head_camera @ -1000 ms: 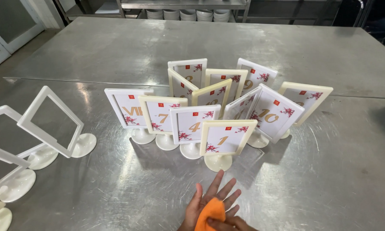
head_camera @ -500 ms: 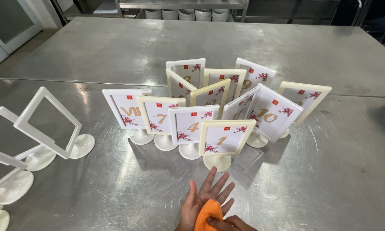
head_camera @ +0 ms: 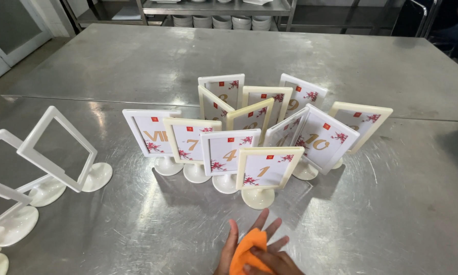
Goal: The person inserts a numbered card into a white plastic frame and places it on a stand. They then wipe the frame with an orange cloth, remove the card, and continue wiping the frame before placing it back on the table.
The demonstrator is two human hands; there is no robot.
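- A steel table fills the view, brushed and scuffed, with a seam running across it beyond the stands; its far edge lies well beyond the fingers, in front of a shelf of stacked white bowls.
- At the bottom edge, the left hand lies flat, fingers spread and released, under an orange cloth.
- The right hand rests on top of the cloth, fingers curled down onto it, pressing it against the left palm; only part of this hand shows.
- Just beyond the left fingertips stands the nearest card stand, a cream frame on a round foot, holding a white card with a gold numeral and pink blossoms.
- Behind it, a tight cluster of like card stands, about eleven in all, some white, some cream, nearly touching and turned at mixed angles.
- Well to the left of the fingers, about four empty white frames on round feet, tilted, reach the picture's left edge.
- Bare steel lies open to the right of the fingers and between them and the empty frames.
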